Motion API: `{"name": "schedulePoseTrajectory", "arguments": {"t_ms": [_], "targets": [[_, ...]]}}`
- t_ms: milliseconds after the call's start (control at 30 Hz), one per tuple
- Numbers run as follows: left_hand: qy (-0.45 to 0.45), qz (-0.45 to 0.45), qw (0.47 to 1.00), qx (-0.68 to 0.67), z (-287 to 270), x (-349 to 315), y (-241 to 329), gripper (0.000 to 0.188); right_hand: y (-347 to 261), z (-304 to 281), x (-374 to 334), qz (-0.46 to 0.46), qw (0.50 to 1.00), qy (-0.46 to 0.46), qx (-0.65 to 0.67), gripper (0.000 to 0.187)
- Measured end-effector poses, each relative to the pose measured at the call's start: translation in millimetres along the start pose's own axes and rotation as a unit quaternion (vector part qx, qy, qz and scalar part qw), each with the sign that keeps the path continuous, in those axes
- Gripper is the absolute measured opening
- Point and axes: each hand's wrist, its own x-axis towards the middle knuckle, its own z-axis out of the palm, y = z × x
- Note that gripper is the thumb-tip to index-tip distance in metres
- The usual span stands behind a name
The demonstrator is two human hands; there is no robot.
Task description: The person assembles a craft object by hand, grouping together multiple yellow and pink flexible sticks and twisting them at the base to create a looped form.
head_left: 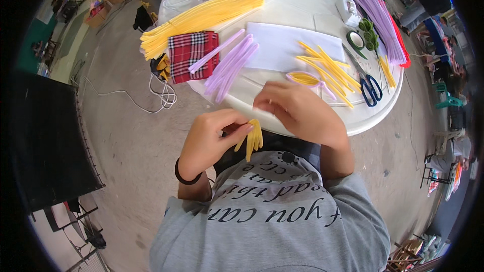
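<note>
Grey tee point(272, 242), L hand point(210, 136) w/ yel. strips point(255, 138)

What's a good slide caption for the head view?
Left hand pinching short yellow strips, right hand close by, before a white table bearing purple strips and scissors.

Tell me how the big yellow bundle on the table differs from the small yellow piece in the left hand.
The big yellow bundle is long and thick; the small yellow piece is short, with few strands. The bundle lies largely on the table; the piece hangs from the left hand. Both are yellow.
</note>
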Motion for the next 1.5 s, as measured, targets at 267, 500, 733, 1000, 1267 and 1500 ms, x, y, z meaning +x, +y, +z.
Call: {"name": "schedulePoseTrajectory", "arguments": {"t_ms": [267,500,733,1000,1267,1500], "targets": [[0.033,-0.003,0.996,-0.082,-25,-18,-21,0.011,-1,55,25,-0.065,0.921,0.144,-0.356,0.021],[0.033,0.053,0.994,-0.093,-24,-10,-28,0.011,-7,34,18,0.002,0.957,-0.005,-0.291,0.020],[0.009,0.033,0.995,-0.093,-17,-2,-32,0.009,9,24,27,-0.066,0.944,0.086,-0.310,0.020],[0.025,0.004,0.990,-0.141,-14,0,-38,0.011,3,29,24,-0.067,0.937,0.022,-0.341,0.021],[0.003,0.013,0.974,-0.226,-23,-6,-25,0.012,-12,-2,-1,-0.147,0.930,0.080,-0.326,0.019],[-0.069,0.011,0.966,-0.250,-17,1,-15,0.014,-3,-34,-45,-0.086,0.962,0.108,-0.234,0.017]]}}
